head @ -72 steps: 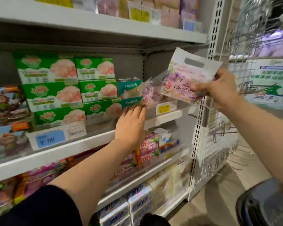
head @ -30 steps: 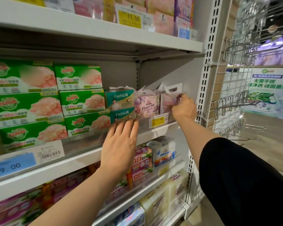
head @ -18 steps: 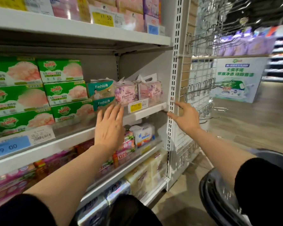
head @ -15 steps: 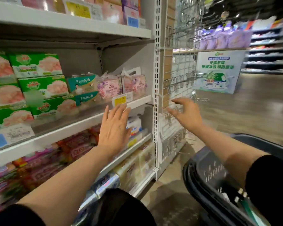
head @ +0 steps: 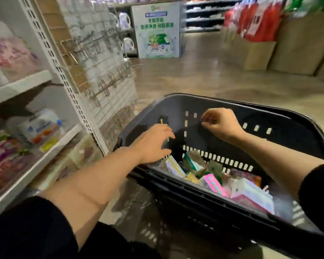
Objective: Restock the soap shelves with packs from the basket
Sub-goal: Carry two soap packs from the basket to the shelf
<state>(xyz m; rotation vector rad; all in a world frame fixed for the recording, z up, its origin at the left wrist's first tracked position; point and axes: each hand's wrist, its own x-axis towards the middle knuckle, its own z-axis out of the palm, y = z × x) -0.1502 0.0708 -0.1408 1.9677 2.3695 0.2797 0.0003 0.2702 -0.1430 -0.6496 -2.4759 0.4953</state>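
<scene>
Store aisle, brown floor [head: 195, 81]. Left hand [head: 151, 144] hangs loose over the black basket [head: 269, 116], holding nothing; right hand [head: 221, 122] curls empty. Soap packs [head: 213, 182] sit inside the basket, shelves [head: 17, 86] off left.

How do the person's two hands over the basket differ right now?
The left hand has its fingers stretched out fairly straight, while the right hand has its fingers curled under. The left hand sits by the near left side of the black basket, low above the packs; the right hand is farther in and higher. Neither holds a pack, and both come from black sleeves.
</scene>
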